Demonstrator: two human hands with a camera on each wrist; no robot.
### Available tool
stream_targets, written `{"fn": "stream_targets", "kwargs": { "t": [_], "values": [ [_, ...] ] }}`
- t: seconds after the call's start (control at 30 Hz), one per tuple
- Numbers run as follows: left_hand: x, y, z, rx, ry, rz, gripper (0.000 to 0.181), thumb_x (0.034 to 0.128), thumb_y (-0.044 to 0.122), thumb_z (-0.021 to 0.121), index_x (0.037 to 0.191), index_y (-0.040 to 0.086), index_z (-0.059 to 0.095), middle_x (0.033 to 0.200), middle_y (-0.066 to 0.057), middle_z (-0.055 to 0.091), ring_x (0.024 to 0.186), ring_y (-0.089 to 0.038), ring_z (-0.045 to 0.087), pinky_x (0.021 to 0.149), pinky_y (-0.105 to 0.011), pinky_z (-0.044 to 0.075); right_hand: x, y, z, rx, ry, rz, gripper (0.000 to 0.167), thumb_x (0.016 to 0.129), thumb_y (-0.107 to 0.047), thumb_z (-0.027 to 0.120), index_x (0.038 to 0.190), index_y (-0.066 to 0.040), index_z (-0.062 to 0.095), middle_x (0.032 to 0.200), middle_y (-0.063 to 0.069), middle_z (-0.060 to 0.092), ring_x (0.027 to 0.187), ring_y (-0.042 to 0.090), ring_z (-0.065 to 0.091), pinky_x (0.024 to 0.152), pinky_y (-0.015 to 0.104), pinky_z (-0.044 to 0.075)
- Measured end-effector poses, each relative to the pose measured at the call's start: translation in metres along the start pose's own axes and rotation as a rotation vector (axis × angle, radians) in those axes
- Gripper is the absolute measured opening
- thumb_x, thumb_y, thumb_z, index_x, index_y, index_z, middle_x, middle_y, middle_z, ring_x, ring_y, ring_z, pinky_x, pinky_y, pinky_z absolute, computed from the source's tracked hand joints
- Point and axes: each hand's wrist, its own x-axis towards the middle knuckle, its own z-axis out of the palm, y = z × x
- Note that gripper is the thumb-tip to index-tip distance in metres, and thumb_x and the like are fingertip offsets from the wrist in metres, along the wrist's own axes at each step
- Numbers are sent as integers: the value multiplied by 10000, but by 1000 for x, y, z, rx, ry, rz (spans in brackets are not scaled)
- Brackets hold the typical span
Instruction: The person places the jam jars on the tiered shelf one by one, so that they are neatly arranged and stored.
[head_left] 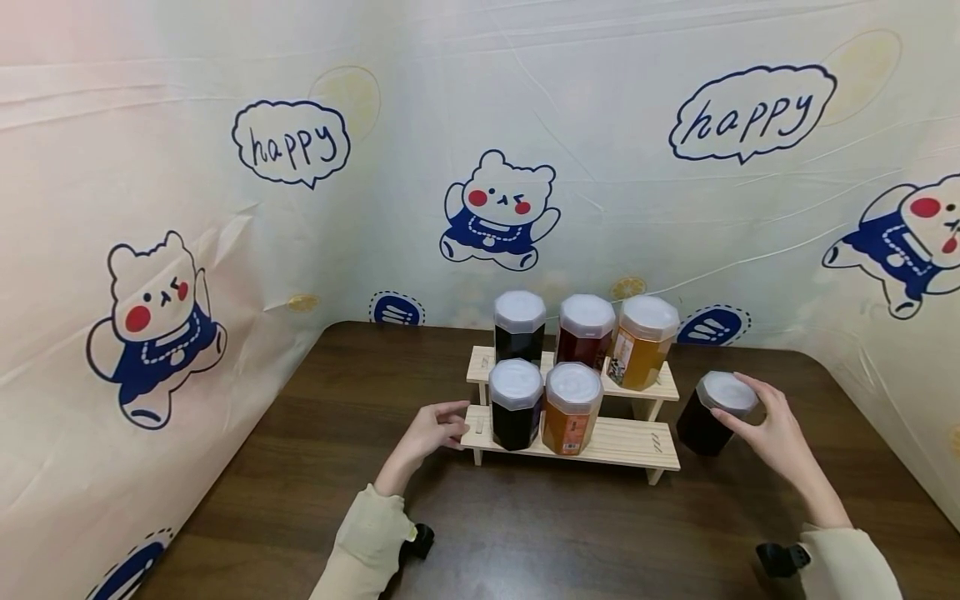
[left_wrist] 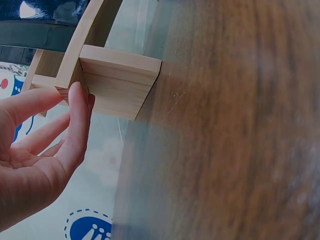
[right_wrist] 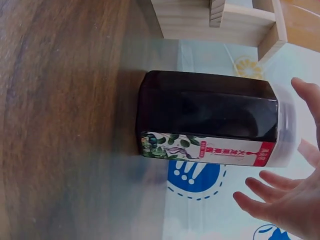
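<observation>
At the left end of a two-step wooden stand (head_left: 630, 442), my left hand (head_left: 431, 433) pinches the corner of the lower step between thumb and finger. In the left wrist view those fingertips meet at the end of a plank (left_wrist: 120, 75). Right of the stand, a dark jar (head_left: 701, 429) with a white lid stands upright on the table. My right hand (head_left: 776, 429) is spread around its lid. The right wrist view shows the jar's fruit label (right_wrist: 210, 150), with visible space between the lid (right_wrist: 285, 125) and the spread fingers.
The lower step holds another dark jar (head_left: 516, 417) and an orange jar (head_left: 566, 425). Behind them on the upper step stand a dark jar (head_left: 519, 337), a red jar (head_left: 581, 346) and a yellow jar (head_left: 641, 354). A printed cloth (head_left: 600, 233) hangs around the brown table (head_left: 525, 533).
</observation>
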Motion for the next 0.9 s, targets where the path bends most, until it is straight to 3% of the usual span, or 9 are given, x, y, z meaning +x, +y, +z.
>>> {"fn": "stream_targets", "kwargs": {
  "t": [0.3,0.43,0.57,0.67,0.8,0.9],
  "values": [
    [-1,2,0,1,6,-20,417,813,-56,548,1222,-84,472,825,-127,606,680,-153,577,594,-326,547,3,7,5,24,-13,16,649,784,-214,669,1305,28,366,1239,332,312,1054,437,318,736,562,341],
    [-6,11,1,-5,-11,-15,425,815,-64,540,1227,-113,446,833,-146,604,688,-158,573,599,-333,547,4,9,8,18,-10,23,638,787,-213,666,1302,24,373,1219,327,338,1022,424,351,710,496,360],
    [-14,25,3,9,-14,-12,420,817,-79,522,1223,-136,433,835,-165,599,691,-163,572,609,-337,547,4,10,9,18,2,27,631,783,-199,672,1300,13,379,1203,313,377,981,398,399,673,286,368],
    [-10,18,2,9,-1,-13,410,814,-75,527,1217,-115,456,815,-137,603,677,-151,573,601,-327,547,4,11,10,32,17,25,629,776,-194,680,1298,-1,387,1192,296,404,940,347,423,622,179,338],
    [-2,3,1,4,12,-11,402,811,-70,534,1209,-87,482,796,-109,607,665,-146,577,593,-332,547,5,21,15,13,38,26,652,767,-265,686,1311,-56,394,1180,234,429,895,223,417,590,210,394],
    [-1,3,1,5,11,-9,401,813,-72,529,1210,-89,479,795,-111,606,660,-148,576,595,-339,547,6,24,17,-3,46,34,663,754,-310,692,1314,-102,405,1166,203,440,885,191,415,568,262,417]
  ]
}}
